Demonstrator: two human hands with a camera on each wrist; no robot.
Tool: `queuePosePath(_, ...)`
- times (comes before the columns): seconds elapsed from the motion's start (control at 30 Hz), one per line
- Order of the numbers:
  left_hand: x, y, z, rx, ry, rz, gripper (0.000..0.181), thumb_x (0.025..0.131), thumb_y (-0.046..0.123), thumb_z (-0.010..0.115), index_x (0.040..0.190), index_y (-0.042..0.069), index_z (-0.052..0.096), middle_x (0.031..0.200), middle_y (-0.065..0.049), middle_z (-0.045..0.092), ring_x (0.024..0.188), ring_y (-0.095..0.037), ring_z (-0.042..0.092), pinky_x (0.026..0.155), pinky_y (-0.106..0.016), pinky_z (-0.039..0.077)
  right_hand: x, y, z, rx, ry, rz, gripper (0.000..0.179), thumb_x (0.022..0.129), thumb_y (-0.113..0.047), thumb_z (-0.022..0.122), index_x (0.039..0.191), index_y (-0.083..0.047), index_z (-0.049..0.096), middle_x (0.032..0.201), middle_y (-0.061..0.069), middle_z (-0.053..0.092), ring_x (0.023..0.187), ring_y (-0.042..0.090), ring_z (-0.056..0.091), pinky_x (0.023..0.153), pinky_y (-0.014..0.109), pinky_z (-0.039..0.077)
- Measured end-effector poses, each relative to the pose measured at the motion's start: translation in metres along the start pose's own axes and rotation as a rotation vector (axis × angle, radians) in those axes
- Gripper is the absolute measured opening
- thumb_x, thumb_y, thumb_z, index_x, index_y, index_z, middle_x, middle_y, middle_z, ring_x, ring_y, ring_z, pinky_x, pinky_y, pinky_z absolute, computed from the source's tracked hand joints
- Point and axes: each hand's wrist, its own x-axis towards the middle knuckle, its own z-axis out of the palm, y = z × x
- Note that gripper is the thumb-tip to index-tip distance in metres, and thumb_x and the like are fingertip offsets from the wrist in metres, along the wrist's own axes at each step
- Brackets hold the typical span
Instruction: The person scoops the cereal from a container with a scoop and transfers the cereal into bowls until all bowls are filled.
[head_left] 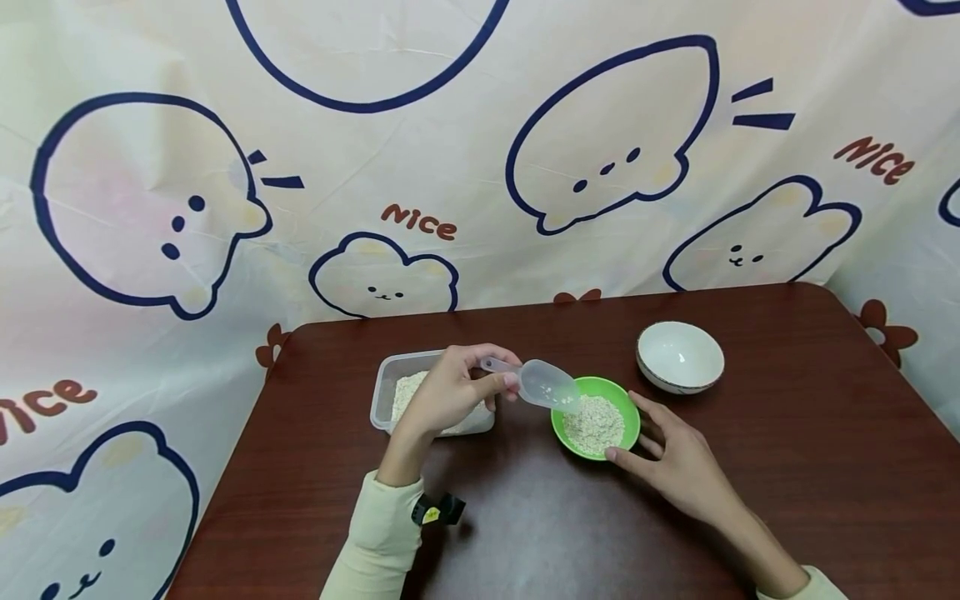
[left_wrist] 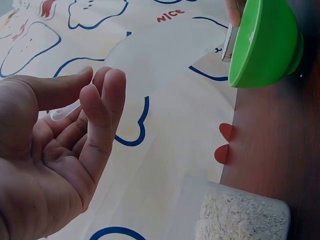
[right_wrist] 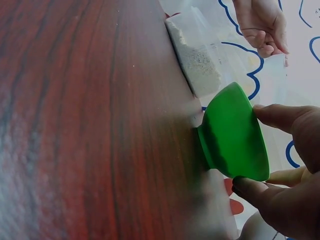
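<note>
My left hand [head_left: 448, 393] pinches the handle of a translucent plastic scoop [head_left: 546, 385] between thumb and fingers. The scoop's mouth tips down over the left rim of a green bowl [head_left: 559, 429], which holds pale oat flakes [head_left: 595, 425]. On the bowl's right side, my right hand [head_left: 686, 471] grips the rim, with the thumb at the near edge and fingers at the far edge. In the right wrist view, the green bowl [right_wrist: 232, 137] stands upright on its foot. Beneath my left forearm and hand is a clear plastic container [head_left: 384, 387] of oat flakes, partly hidden.
A white bowl [head_left: 681, 360] stands behind and right of the green one. Everything sits on a dark brown wooden table [head_left: 540, 517]. A printed cloth [head_left: 480, 167] hangs along the table's back edge. A black band [head_left: 438, 509] is around my left wrist.
</note>
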Motion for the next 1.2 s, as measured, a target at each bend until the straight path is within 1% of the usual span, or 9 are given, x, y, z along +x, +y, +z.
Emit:
queuePosePath(0.27,-0.004,-0.004,-0.015,-0.139,0.022,-0.013,0.018,0.103,0.004,0.069,0.120,-0.001,0.074,0.090,-0.016,0.080,0.080,-0.017,0.076,0.065,-0.032,0.058,-0.001,-0.002,-0.001,-0.046,0.013,-0.012,0.086,0.090,-0.025,0.090,0.159,0.001,0.045,0.161,0.026,0.050,0.135,0.046,0.064,0.101,0.041,0.058)
queuePosePath(0.47,-0.015,-0.007,-0.038,-0.156,0.107,0.017,0.019,0.103,0.001,0.066,0.120,-0.006,0.071,0.085,-0.002,0.078,0.078,-0.016,0.075,0.064,-0.030,0.058,-0.001,-0.011,-0.008,-0.139,0.072,-0.052,0.082,0.090,-0.025,0.090,0.156,-0.001,0.048,0.159,0.023,0.052,0.139,0.046,0.061,0.104,0.044,0.055)
queuePosePath(0.53,-0.020,-0.009,-0.047,-0.161,0.142,0.018,0.020,0.104,0.000,0.065,0.121,-0.008,0.070,0.085,0.003,0.078,0.078,-0.013,0.075,0.064,-0.029,0.058,0.000,-0.016,-0.009,-0.157,0.099,-0.070,0.081,0.090,-0.024,0.090,0.156,-0.003,0.049,0.159,0.022,0.053,0.139,0.045,0.061,0.105,0.038,0.054)
queuePosePath(0.63,-0.026,-0.013,-0.059,-0.156,0.191,0.019,0.021,0.104,0.001,0.065,0.122,-0.009,0.069,0.085,0.006,0.077,0.079,-0.012,0.075,0.064,-0.028,0.058,0.001,-0.023,-0.009,-0.150,0.125,-0.114,0.082,0.089,-0.022,0.091,0.156,-0.004,0.049,0.159,0.022,0.053,0.140,0.046,0.060,0.105,0.019,0.051)
queuePosePath(0.77,-0.035,-0.021,-0.074,-0.126,0.244,0.006,0.022,0.105,0.004,0.065,0.123,-0.008,0.070,0.085,0.005,0.078,0.080,-0.013,0.076,0.064,-0.029,0.059,0.005,-0.033,-0.002,-0.138,0.131,-0.156,0.082,0.088,-0.023,0.092,0.156,-0.005,0.050,0.159,0.020,0.053,0.145,0.043,0.056,0.103,0.000,0.039)
queuePosePath(0.87,-0.041,-0.028,-0.083,-0.100,0.268,-0.019,0.023,0.106,0.007,0.065,0.124,-0.007,0.069,0.085,0.005,0.078,0.080,-0.013,0.076,0.064,-0.029,0.059,0.008,-0.040,0.006,-0.160,0.136,-0.162,0.080,0.088,-0.025,0.091,0.156,-0.008,0.052,0.158,0.015,0.056,0.146,0.037,0.056,0.107,0.006,0.043)
queuePosePath(0.97,-0.047,-0.036,-0.091,-0.071,0.295,-0.048,0.025,0.107,0.009,0.066,0.124,-0.008,0.068,0.085,0.004,0.079,0.081,-0.013,0.075,0.065,-0.028,0.060,0.013,-0.045,0.015,-0.159,0.128,-0.170,0.080,0.087,-0.023,0.092,0.155,-0.009,0.053,0.157,0.012,0.058,0.143,0.035,0.059,0.112,0.028,0.052)
queuePosePath(1.07,-0.053,-0.043,-0.099,-0.032,0.328,-0.081,0.026,0.106,0.011,0.067,0.123,-0.009,0.069,0.086,0.002,0.079,0.081,-0.012,0.074,0.066,-0.030,0.061,0.017,-0.051,0.025,-0.151,0.115,-0.183,0.080,0.086,-0.020,0.092,0.155,-0.010,0.054,0.156,0.010,0.058,0.142,0.033,0.060,0.109,0.048,0.055)
queuePosePath(1.2,-0.060,-0.052,-0.107,0.008,0.357,-0.129,0.026,0.106,0.013,0.068,0.122,-0.007,0.069,0.088,-0.001,0.079,0.080,-0.013,0.073,0.066,-0.031,0.061,0.022,-0.060,0.038,-0.144,0.086,-0.192,0.081,0.087,-0.022,0.092,0.156,-0.010,0.053,0.159,0.009,0.056,0.146,0.032,0.057,0.109,0.050,0.055)
